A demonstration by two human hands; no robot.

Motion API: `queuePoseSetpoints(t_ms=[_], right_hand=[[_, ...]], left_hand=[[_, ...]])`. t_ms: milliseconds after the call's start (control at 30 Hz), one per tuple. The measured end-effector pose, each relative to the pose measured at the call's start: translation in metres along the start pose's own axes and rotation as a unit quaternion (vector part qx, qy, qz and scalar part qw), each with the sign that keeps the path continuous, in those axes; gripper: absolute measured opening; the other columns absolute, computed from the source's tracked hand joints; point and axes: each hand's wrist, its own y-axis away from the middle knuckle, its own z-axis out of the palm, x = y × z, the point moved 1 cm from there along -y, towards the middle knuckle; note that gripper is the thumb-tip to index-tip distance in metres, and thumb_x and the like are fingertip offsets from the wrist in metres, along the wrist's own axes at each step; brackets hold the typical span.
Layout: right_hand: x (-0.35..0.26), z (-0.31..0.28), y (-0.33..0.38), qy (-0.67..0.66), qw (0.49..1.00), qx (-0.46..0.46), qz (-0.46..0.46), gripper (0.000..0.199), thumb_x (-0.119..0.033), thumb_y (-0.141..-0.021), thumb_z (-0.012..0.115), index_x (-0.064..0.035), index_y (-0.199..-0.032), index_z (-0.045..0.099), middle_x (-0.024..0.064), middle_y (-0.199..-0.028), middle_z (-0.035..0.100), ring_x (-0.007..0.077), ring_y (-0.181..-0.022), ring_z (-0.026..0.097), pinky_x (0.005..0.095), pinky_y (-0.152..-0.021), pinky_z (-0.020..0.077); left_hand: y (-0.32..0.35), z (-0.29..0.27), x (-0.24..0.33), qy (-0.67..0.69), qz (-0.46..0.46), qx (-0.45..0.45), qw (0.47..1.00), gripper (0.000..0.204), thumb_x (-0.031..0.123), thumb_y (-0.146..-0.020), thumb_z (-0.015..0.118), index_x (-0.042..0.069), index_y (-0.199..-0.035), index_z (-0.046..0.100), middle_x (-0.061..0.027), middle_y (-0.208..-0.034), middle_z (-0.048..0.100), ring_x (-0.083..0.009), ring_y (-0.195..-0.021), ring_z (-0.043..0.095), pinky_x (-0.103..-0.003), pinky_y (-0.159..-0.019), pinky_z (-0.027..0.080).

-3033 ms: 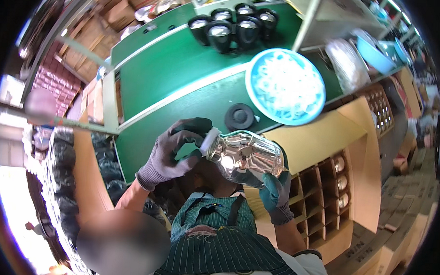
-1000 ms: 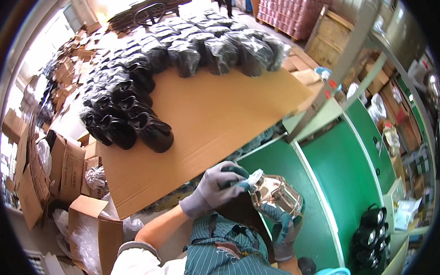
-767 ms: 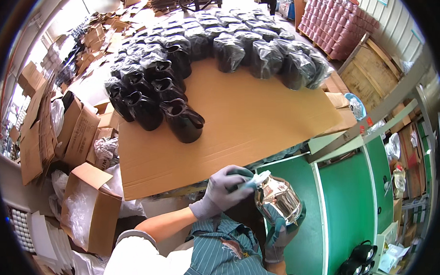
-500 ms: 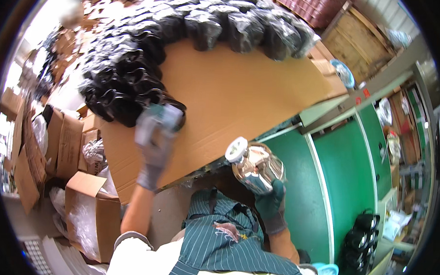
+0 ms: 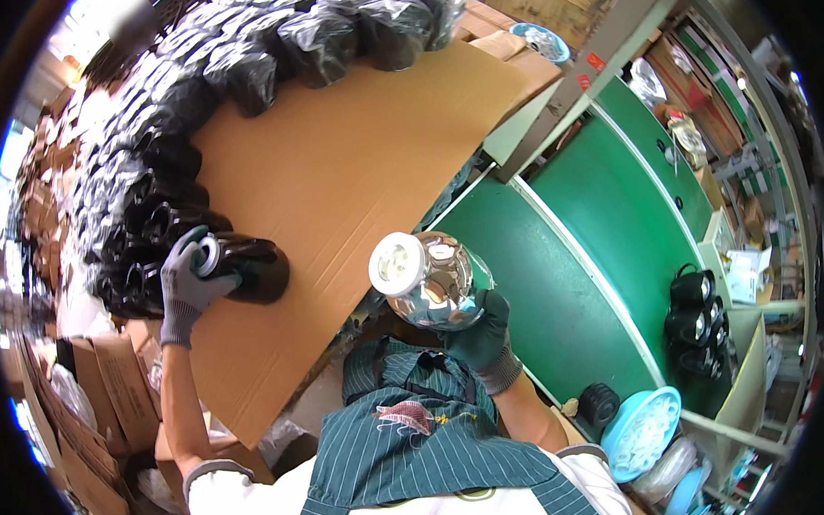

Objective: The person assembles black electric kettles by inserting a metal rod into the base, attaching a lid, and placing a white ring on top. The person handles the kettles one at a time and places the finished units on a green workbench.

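In my right hand (image 5: 486,337), gloved in dark green and grey, is a shiny mirror-like rounded vessel (image 5: 443,281), gripped by its lower end. Its white round collar (image 5: 398,263) points to the upper left. My left hand (image 5: 191,286), in a grey glove with dark fingertips, closes around the end of a glossy black pot (image 5: 259,270) on the cardboard sheet (image 5: 342,191). A small pale ring (image 5: 210,255) shows between thumb and forefinger; I cannot tell if it belongs to the pot. Rows of black pots (image 5: 241,74), many plastic-wrapped, curve along the sheet's far and left edges.
A green-topped surface with white strips (image 5: 556,299) lies to the right, behind a grey post (image 5: 562,108). Several black pots (image 5: 696,313) stand there. A light-blue basin (image 5: 642,433) of clear plastic pieces sits lower right. Open cartons (image 5: 108,392) crowd the lower left.
The view has turned, shifting the cardboard and pots leftward. My left hand now grips a black pot's end, where it was blurred over the pots. The shiny vessel's collar has tilted more toward me.
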Motion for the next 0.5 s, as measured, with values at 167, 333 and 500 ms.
queuePoseSetpoints(t_ms=[167, 333, 500], right_hand=[[-0.025, 0.008, 0.010, 0.109, 0.992, 0.005, -0.060, 0.055, -0.035, -0.104, 0.054, -0.0029, -0.147, 0.047, 0.0139, -0.146, 0.056, 0.0297, -0.131, 0.058, 0.0517, -0.113, 0.0482], [-0.064, -0.004, 0.037, 0.153, 0.975, 0.040, -0.155, 0.070, -0.046, -0.097, 0.059, -0.0083, -0.153, 0.041, 0.0137, -0.152, 0.050, 0.0304, -0.135, 0.055, 0.0514, -0.111, 0.0495], [-0.095, -0.052, 0.087, 0.279, 0.936, 0.077, -0.199, 0.061, -0.032, -0.091, 0.070, -0.0115, -0.146, 0.052, 0.0093, -0.142, 0.060, 0.0239, -0.127, 0.060, 0.0423, -0.106, 0.0522]], left_hand=[[-0.021, -0.037, 0.088, 0.158, 0.004, 0.100, 0.982, 0.069, 0.004, -0.058, 0.077, -0.004, -0.125, 0.065, -0.0147, -0.128, 0.070, -0.0211, -0.107, 0.068, -0.034, -0.098, 0.054], [-0.082, -0.015, 0.217, 0.295, 0.196, 0.037, 0.935, 0.078, 0.015, -0.054, 0.084, -0.010, -0.125, 0.061, -0.0245, -0.130, 0.066, -0.0300, -0.114, 0.068, -0.038, -0.100, 0.053], [-0.099, 0.074, 0.351, 0.362, 0.394, -0.049, 0.843, 0.088, 0.055, -0.046, 0.101, -0.003, -0.099, 0.060, -0.0269, -0.118, 0.070, -0.0411, -0.106, 0.071, -0.047, -0.093, 0.056]])
